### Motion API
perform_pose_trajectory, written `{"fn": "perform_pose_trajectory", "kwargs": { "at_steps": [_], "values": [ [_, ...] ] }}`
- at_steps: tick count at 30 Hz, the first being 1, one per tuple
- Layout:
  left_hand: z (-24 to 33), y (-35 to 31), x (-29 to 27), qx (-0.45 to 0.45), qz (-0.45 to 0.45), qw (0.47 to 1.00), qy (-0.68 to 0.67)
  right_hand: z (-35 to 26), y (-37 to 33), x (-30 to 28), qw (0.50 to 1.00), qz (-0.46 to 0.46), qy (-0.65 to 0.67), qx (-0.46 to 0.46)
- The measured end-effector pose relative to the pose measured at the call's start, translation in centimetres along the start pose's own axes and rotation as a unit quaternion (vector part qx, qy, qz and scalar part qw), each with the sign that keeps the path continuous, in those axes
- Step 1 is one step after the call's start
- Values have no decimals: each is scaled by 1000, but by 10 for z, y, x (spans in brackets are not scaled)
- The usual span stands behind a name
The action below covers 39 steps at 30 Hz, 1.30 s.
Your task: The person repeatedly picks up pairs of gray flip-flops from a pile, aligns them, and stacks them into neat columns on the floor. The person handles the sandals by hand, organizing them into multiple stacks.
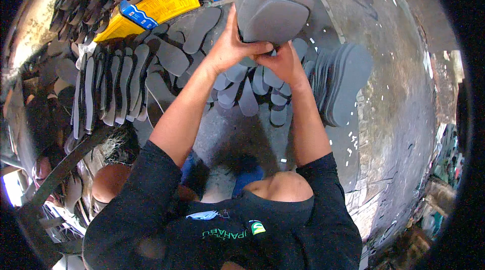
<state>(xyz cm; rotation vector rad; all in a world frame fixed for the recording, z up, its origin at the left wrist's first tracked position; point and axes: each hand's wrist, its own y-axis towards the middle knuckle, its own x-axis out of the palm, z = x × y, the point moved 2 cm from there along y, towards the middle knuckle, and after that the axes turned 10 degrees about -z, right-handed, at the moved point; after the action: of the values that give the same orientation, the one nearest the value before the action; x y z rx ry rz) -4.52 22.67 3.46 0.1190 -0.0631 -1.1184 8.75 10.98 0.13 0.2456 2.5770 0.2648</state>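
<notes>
Grey soles (273, 5) gripped in both hands (257, 53).

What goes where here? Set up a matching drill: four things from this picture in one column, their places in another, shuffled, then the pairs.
Things
1. stack of grey foam soles
2. yellow and blue boxes
3. soles standing on edge in a row
4. upright pile of soles

Places
A. on the ground to the person's right
B. gripped by the left hand and the right hand
C. at the top, behind the scattered soles
D. on the ground to the person's left

Pairs: 1-B, 2-C, 3-D, 4-A
</notes>
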Motion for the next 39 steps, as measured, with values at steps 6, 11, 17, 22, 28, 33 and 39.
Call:
{"fn": "perform_pose_trajectory", "kwargs": {
  "at_steps": [6, 11, 17, 22, 28, 33, 39],
  "values": [
    [-16, -10, -26, -15, -9, 1000, 23, 22, 12, 34, 986, 32, 162, -24],
    [-34, -29, -10, -28, 38, 997, 66, 21, -6, 42, 986, 65, 152, 5],
    [-39, -39, 0, -7, 22, 995, 98, 23, -20, 50, 992, 60, 106, -14],
    [-33, -40, 7, 7, 4, 984, 176, 26, -26, 48, 989, 53, 137, 1],
    [-19, -43, 22, -61, -61, 995, 53, -11, -38, 15, 994, 85, 63, 26],
    [63, -13, 103, 77, -110, 989, -60, -109, -67, -78, 948, 295, 114, 41],
    [91, 18, 190, -72, -119, 990, -17, -137, -122, -152, 869, 285, 295, 277]
  ]
}}
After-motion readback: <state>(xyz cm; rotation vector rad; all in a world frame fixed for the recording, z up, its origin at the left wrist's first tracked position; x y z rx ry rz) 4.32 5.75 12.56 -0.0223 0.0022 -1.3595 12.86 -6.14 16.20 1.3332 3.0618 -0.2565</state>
